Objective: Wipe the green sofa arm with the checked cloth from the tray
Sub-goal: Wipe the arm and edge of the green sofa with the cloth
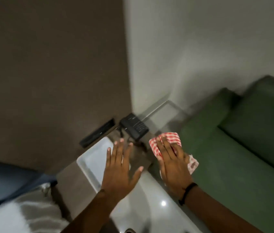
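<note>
My right hand (172, 165) lies flat on the red-and-white checked cloth (169, 137), pressing it at the near left end of the green sofa arm (205, 142). The cloth sticks out beyond my fingertips and past the right side of my hand. A black band circles my right wrist. My left hand (121, 167) hovers with its fingers spread over the white tray (92, 158), holding nothing. The tray rests on a brown side table to the left of the sofa.
A black telephone (134, 126) stands on the side table just beyond the tray, close to the wall corner. A dark slot (97, 132) is set in the brown wall at left. Green sofa cushions (258, 121) fill the right. Bedding lies at lower left.
</note>
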